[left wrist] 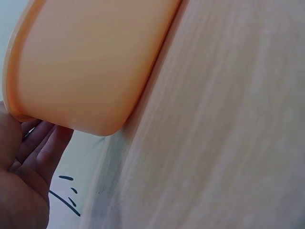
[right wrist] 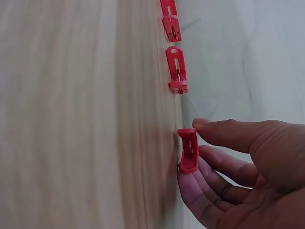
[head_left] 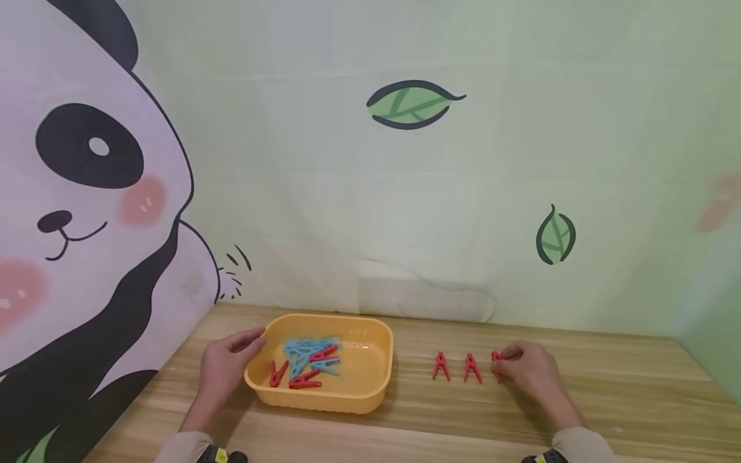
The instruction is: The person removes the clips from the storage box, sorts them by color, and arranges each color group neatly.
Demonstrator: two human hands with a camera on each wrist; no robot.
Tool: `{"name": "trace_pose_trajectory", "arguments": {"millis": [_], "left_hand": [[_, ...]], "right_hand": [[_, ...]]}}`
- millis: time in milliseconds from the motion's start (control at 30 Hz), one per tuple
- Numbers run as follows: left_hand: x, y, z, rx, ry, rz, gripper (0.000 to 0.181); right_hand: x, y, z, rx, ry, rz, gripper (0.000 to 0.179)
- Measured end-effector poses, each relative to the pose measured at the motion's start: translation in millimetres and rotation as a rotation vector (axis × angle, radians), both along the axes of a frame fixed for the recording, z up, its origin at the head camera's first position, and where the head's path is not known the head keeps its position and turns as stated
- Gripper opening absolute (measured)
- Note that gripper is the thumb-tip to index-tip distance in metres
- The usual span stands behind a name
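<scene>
At the left end of a yellow plastic basket (head_left: 379,370), my left hand (head_left: 228,360) holds the rim. In the left wrist view, its fingers (left wrist: 50,150) lie against the outer wall of the basket (left wrist: 90,71). My right hand (head_left: 532,370) pinches a red clothespin (right wrist: 189,152) between thumb and fingers, standing on the table. To its left stand two more red clothespins, a nearer one (head_left: 471,368) and a farther one (head_left: 441,366), legs toward me. Blue clothespins (head_left: 301,354) and several red clothespins (head_left: 305,380) lie inside the basket.
The wooden table (head_left: 440,418) runs back to a pale green backdrop (head_left: 324,193) with printed leaves. A large printed panda (head_left: 75,193) covers the left side.
</scene>
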State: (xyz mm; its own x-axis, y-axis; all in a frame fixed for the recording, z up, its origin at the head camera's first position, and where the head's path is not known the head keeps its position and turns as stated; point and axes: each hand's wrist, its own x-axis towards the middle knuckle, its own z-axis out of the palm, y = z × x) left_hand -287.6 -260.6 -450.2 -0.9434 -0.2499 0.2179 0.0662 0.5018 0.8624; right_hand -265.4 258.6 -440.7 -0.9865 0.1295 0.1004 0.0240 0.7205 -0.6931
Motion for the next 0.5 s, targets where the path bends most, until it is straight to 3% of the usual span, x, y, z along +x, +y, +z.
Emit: {"name": "trace_pose_trajectory", "arguments": {"millis": [500], "left_hand": [[0.8, 0.1, 0.1, 0.016, 0.003, -0.004, 0.034]], "right_hand": [[-0.9, -0.2, -2.6, 0.006, -0.028, 0.004, 0.022]]}}
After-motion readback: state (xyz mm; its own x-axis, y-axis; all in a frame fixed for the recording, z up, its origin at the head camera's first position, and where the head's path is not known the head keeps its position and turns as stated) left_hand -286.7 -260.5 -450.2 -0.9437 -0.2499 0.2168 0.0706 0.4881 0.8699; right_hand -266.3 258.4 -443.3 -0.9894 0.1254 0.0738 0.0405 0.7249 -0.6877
